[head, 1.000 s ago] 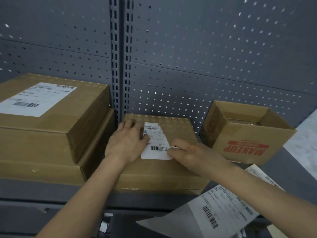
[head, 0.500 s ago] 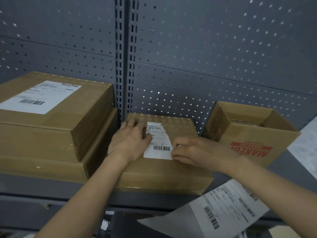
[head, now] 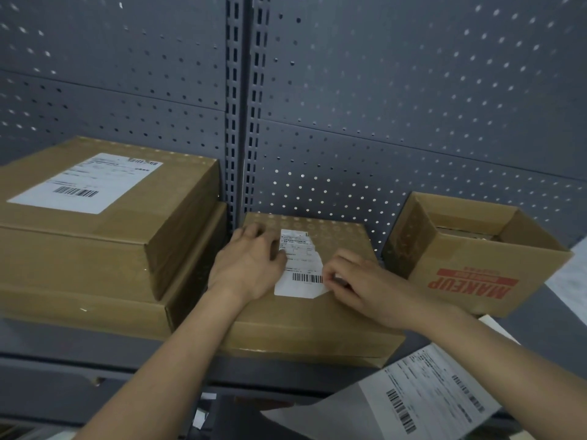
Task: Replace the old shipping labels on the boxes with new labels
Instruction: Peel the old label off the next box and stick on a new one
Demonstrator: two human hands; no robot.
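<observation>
Old label [head: 300,265] on the flat box [head: 317,319] under the hands: looks mostly stuck down, pressed flat by the spread left hand [head: 251,265], corner pinched by the right hand [head: 359,281], seems barely into peeling, with fresh label sheet [head: 428,398] below the right forearm unapplied.

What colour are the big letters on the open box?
Red, on the brown open box, seen upside down in the head view.

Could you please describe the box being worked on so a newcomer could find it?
On the grey shelf, look between the stacked boxes at the left and the open MAKEUP box at the right. The flat closed box there is the only one with the left hand and right hand on its small label.
</observation>
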